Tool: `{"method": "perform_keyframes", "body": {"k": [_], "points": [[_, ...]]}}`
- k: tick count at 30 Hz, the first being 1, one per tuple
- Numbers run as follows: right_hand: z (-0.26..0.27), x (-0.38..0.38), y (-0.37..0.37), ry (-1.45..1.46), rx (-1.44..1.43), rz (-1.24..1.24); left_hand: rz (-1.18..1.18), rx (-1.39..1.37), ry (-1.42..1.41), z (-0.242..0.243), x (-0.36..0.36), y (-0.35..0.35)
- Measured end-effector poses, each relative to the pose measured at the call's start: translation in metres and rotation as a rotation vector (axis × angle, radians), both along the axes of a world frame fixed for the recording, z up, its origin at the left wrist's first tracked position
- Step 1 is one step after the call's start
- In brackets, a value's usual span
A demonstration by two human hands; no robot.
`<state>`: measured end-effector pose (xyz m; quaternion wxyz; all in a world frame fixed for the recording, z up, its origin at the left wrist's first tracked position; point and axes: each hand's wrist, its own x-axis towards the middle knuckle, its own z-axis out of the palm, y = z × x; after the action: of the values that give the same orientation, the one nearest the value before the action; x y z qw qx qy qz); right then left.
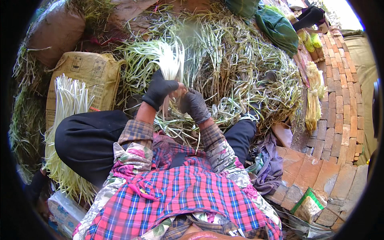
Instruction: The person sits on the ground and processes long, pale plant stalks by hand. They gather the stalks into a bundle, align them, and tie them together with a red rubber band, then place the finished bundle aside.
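My left hand [160,90], in a dark fingerless glove, grips a bunch of white leafy stalks [169,61], which look like blanched chives. Their white ends fan out away from me. My right hand [194,103], in a worn grey glove, is close beside it, fingers bent at the lower part of the bunch. Whether those fingers hold a stalk is hard to see. Beneath and beyond both hands spreads a large heap of uncleaned green and dry stalks [222,60]. A thick bundle of cleaned pale stalks [70,99] lies by my left knee.
A yellow printed sack [90,72] stands at left, with a brown sack [57,33] behind. Green cloth [277,30] covers the far right of the heap. Tied yellow bundles [313,96] lie along the brick floor [342,120]. Another person's dark-clad limb [310,18] appears at top right.
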<state>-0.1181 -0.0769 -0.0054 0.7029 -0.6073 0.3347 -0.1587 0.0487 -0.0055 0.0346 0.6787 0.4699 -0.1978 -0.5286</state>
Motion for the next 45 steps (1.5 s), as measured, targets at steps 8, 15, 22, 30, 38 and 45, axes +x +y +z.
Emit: {"method": "perform_keyframes", "body": {"k": [8,15,22,30,38,45], "points": [[-0.004,0.0,-0.008,0.148,-0.82,0.413,0.029,-0.046,0.033,-0.007,-0.002,0.001],[0.019,0.007,0.006,0.099,0.208,0.067,0.035,-0.126,-0.061,-0.008,-0.004,0.0],[-0.038,-0.011,0.022,0.652,-0.595,0.537,-0.027,-0.011,-0.067,-0.003,-0.002,0.003],[0.05,0.01,0.009,0.054,-0.022,-0.001,0.061,0.007,-0.093,-0.007,0.0,0.001],[0.04,0.021,0.027,0.092,0.016,0.076,0.038,-0.045,0.091,-0.003,0.013,0.005],[0.001,-0.039,0.019,0.27,-0.154,0.136,0.211,-0.107,0.228,0.013,0.019,0.01]]}}
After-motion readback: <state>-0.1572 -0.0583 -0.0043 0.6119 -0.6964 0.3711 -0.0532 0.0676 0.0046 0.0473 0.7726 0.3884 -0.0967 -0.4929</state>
